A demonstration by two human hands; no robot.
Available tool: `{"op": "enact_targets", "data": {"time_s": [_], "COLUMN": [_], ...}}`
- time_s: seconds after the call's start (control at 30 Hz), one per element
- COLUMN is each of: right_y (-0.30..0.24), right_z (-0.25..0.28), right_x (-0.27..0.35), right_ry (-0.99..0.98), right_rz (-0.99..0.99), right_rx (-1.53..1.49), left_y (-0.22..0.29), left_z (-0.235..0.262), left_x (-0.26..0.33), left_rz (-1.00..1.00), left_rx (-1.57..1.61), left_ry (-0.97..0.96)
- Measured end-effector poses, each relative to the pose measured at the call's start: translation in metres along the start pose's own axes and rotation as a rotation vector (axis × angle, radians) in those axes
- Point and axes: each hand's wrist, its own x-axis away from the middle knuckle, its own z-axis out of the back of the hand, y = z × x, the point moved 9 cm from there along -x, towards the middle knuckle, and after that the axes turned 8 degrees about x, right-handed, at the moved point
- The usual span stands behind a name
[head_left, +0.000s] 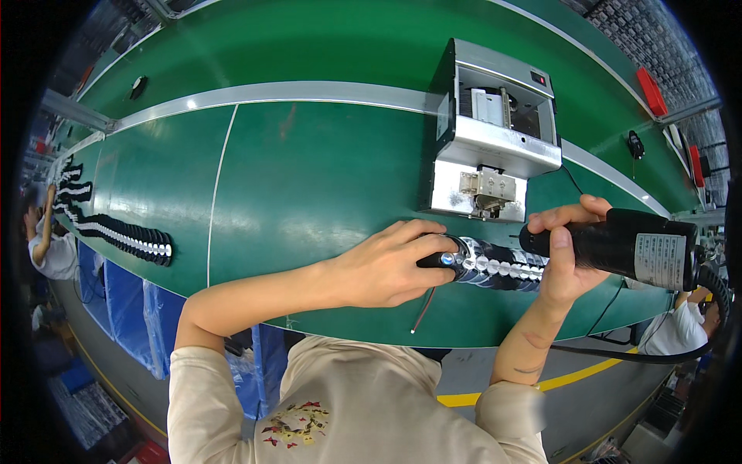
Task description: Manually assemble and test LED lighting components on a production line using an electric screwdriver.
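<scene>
- Left hand [386,267] lies palm down on the green conveyor belt [309,185], fingers curled closed around the left end of a row of black-and-silver parts [498,268], pinning the end piece against the belt.
- Right hand [563,251] has its fingers wrapped tight around a black electric screwdriver [626,243], held roughly level, tip pointing left over the same row. Cable [641,352] trails off right and loops low.
- The row sits at the near edge of the belt, between the 2 hands, just in front of a grey metal feeder box [495,131].
- A second, longer line of black-and-white parts [116,232] lies far left on the belt, well apart.
- A thin dark wire [423,309] sticks out under the left hand towards the near edge.
- Risk: the row is close to the belt edge; a push from the tool could shove pieces off.
- Risk: left fingertips sit just beside the tool tip, so a slip could catch them.
- Risk: the hanging cable could drag the tool off line.
- Other people work at far left and far right.
</scene>
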Motion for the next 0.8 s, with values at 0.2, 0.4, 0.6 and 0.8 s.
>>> {"op": "enact_targets", "data": {"time_s": [0.2, 0.4, 0.6, 0.8], "right_y": [0.000, -0.001, -0.004, -0.013], "right_z": [0.001, 0.005, 0.009, 0.010], "right_x": [-0.001, 0.000, 0.001, -0.006], "right_ry": [-0.004, 0.026, 0.047, -0.014], "right_rz": [-0.020, -0.024, -0.023, 0.053], "right_rx": [0.032, -0.059, -0.051, -0.115], "left_y": [-0.005, -0.005, -0.004, -0.010], "left_z": [-0.010, -0.007, -0.007, -0.009], "left_x": [-0.003, -0.010, -0.014, -0.015], "left_rz": [0.009, 0.011, 0.019, 0.020], "left_rx": [0.005, -0.003, -0.009, 0.050], "left_ry": [-0.028, -0.053, -0.092, -0.133]}}
